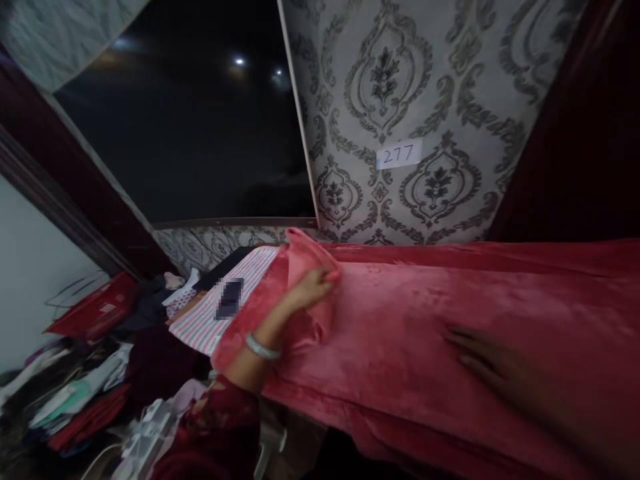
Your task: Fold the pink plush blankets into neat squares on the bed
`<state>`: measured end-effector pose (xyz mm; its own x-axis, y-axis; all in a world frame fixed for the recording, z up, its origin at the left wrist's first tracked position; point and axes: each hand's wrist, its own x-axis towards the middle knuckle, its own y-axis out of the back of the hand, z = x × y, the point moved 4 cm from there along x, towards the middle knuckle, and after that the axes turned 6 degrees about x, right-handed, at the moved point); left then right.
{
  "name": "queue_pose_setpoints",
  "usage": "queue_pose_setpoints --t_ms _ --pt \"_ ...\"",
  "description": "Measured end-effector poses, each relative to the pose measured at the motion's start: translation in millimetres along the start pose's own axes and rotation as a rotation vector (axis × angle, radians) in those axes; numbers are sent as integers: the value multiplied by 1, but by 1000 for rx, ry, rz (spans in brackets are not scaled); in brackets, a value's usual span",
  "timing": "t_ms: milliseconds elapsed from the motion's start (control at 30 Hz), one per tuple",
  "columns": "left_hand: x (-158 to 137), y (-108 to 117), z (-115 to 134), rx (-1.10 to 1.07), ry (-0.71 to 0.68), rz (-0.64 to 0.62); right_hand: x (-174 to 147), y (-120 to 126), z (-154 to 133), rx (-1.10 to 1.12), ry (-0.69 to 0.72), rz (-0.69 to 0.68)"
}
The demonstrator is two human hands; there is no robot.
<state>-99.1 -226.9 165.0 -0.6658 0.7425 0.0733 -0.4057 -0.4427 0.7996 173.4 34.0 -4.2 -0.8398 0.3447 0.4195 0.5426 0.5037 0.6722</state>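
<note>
The pink blanket (390,320) lay spread below and right of the television (200,133). Under the television's lower right corner, the left hand (314,287) was closed on a fold of it. Farther right, the right hand (493,363) was open, fingers outstretched, gripping nothing, over the blanket.

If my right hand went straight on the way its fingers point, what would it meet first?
Probably the raised fold of red fabric by your left hand, which grips it; depth is unclear, so your right hand might brush the flat fabric before that.
</note>
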Motion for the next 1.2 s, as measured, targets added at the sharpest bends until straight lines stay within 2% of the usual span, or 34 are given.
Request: queue_pose_setpoints --t_ms 67,133,200,267,400,500,600,700,767,867,967,1033,1133,1200 --pt "-8 -44 26 76 -87 -105 0 7 -6 33 -11 -21" --pt "-23 -79 39 140 -143 -189 4 12 -11 77 -44 -15" --pt "-40 -102 44 213 -176 -250 15 13 -13 145 -97 -1" --pt "-55 -113 43 266 -186 -254 34 6 -14 262 -158 3" --pt "-81 -124 36 276 -215 -79 90 -22 -19 603 -358 -39" --pt "-99 -136 30 218 -349 159 133 -49 -29 820 -607 -106" --pt "-115 -149 20 172 -451 398 171 -71 -42 889 -700 -134" --pt "-122 -160 11 169 -449 497 199 -91 -49 848 -680 -120" --pt "-123 -164 5 190 -384 529 214 -102 -52 812 -634 -82" --pt "-119 -169 -2 211 -313 469 231 -115 -55 753 -526 3" --pt "-115 -170 -2 202 -388 399 241 -120 -56 678 -443 75" --pt "-116 -163 0 148 -437 467 244 -116 -55 622 -397 118" --pt "-121 -153 8 99 -528 584 239 -97 -44 529 -333 206" --pt "-123 -156 15 143 -619 552 228 -80 -30 461 -317 267"
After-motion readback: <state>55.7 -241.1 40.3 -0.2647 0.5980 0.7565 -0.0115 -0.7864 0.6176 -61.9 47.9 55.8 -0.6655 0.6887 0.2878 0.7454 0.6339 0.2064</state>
